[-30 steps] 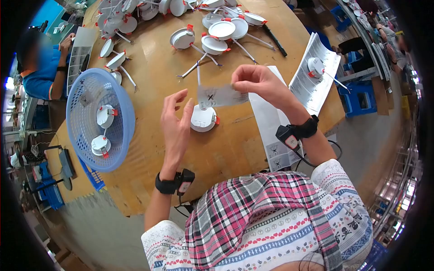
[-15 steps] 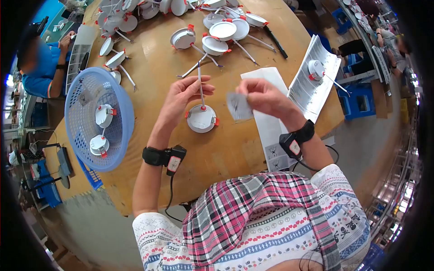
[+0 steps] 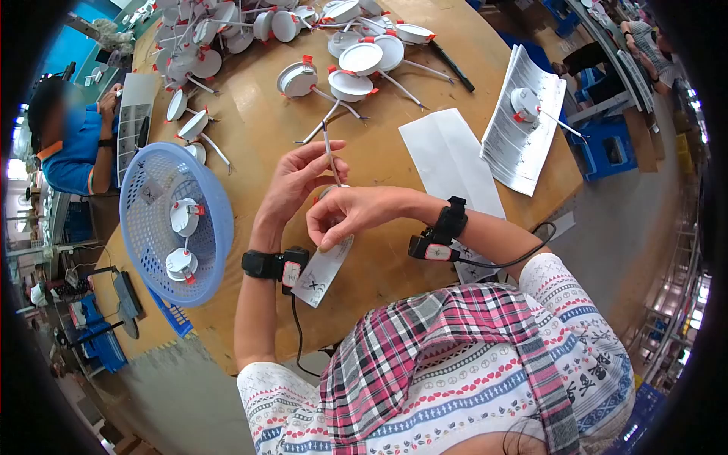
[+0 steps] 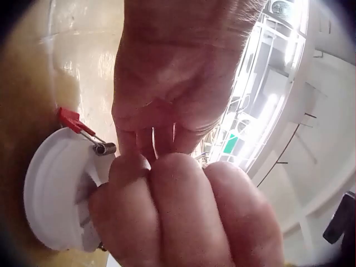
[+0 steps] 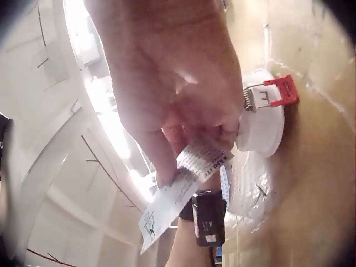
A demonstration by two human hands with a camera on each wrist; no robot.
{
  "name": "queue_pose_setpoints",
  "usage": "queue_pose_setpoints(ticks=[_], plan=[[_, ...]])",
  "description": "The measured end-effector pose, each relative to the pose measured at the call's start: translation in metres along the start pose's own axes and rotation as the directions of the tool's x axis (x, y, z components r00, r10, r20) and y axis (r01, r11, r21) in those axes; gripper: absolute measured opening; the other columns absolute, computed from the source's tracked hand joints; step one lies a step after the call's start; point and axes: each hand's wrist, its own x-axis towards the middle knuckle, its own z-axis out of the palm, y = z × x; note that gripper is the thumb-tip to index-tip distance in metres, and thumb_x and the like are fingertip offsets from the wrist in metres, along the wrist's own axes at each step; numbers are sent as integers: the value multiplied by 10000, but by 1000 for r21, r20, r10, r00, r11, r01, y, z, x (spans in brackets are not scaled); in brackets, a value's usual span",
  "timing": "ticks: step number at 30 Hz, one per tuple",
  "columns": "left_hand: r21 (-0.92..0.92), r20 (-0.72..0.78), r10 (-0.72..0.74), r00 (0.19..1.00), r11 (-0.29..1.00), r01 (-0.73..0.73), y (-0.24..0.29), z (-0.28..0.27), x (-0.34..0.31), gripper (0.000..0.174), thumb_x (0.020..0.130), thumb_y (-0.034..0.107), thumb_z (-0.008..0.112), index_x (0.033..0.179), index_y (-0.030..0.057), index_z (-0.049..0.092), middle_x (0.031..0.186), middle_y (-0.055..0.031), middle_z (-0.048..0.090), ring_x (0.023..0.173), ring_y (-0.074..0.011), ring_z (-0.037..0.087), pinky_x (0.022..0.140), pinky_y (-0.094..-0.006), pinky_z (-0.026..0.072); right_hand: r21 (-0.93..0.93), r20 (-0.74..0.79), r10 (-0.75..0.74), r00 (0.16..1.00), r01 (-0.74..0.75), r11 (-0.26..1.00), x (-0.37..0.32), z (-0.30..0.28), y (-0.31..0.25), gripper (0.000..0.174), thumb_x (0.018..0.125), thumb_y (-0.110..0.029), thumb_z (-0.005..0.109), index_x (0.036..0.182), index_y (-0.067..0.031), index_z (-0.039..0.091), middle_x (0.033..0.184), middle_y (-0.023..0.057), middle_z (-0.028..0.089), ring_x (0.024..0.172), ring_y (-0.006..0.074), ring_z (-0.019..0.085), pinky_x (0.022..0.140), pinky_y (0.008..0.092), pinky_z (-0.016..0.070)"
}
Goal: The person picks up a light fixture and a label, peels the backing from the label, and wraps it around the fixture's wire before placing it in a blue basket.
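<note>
My left hand [image 3: 297,180] pinches the thin white cable [image 3: 331,152] of a round white downlight [image 5: 264,125], and the cable rises past the fingertips. The downlight lies on the table with a red-tipped spring clip [image 5: 283,92] showing at its side; in the head view my right hand mostly hides it. Between thumb and fingers, my right hand [image 3: 362,208] pinches a printed white label strip [image 3: 322,277]. The label hangs toward my body, its upper end hidden by the fingers close by the cable. In the left wrist view, the right hand's knuckles [image 4: 183,211] sit under the left palm.
A blue perforated basket [image 3: 226,227] with two downlights stands at left. Many downlights [image 3: 360,58] lie piled at the back, near a black pen [image 3: 453,67]. White sheets [image 3: 447,155] and a booklet [image 3: 493,136] bearing a downlight [image 3: 525,104] lie right. Another person [image 3: 72,144] sits at far left.
My left hand has moved in from beside the downlight and taken hold of its cable. My right hand drew the label to the right, then brought it left and down, in front of the downlight.
</note>
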Motion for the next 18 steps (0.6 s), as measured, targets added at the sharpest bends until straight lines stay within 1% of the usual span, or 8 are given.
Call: queue_pose_setpoints(ticks=[2,4,7,8,11,14,17,18], plan=[[19,33,9,999,1000,-10,-2,-3,4,239,900,198,556,1045,10,586,924,-100,647,825,-157,628,755,-307,525,-66,46,0,999,3,998,2,-3,0,155,804,-178,651,813,-31,602,741,-13,594,686,64,531,607,230,417],[39,48,5,999,999,-7,-5,-4,11,226,900,189,557,1046,20,592,903,-94,651,792,-144,631,725,-290,533,-70,90,17,996,-10,998,2,-3,2,164,821,-187,645,836,-32,593,755,-11,598,719,70,544,646,237,426],[100,30,-18,999,995,15,-13,4,22,201,900,173,557,1030,27,602,874,-89,655,751,-133,632,692,-274,538,-90,122,27,992,-16,996,1,-3,4,164,834,-187,638,850,-31,588,770,-7,606,741,74,554,673,241,435],[92,15,-39,999,995,38,-15,9,24,181,896,157,560,998,14,601,858,-89,651,741,-121,617,684,-246,520,-98,127,27,992,-14,995,1,-3,4,162,836,-184,635,851,-30,588,773,-6,609,744,75,556,678,241,437],[92,3,34,999,995,-34,-26,12,27,253,904,166,548,1095,2,574,878,-97,654,777,-141,625,712,-265,520,-85,123,10,992,0,996,0,-3,2,161,836,-184,635,851,-31,589,781,-1,610,756,77,558,687,245,442],[166,-128,42,991,986,-21,-17,20,12,324,922,167,512,1193,-11,517,947,-116,640,862,-176,619,762,-290,510,-50,101,20,995,-15,999,-4,-2,-1,160,834,-182,636,851,-31,589,803,5,610,769,82,558,693,249,446],[221,-177,128,976,971,-88,-17,23,-14,280,937,141,465,1167,-3,534,1037,-115,623,871,-160,605,766,-273,490,-10,32,11,999,-11,1000,-9,-1,-2,154,833,-178,638,856,-33,589,818,3,605,781,87,557,696,250,447],[251,-200,136,970,964,-83,-16,23,-24,282,923,129,477,1164,-6,536,1056,-115,612,895,-164,596,778,-274,482,18,24,-18,1000,18,1000,-11,-1,-3,152,833,-174,637,862,-32,589,820,0,601,783,84,554,695,247,445]])
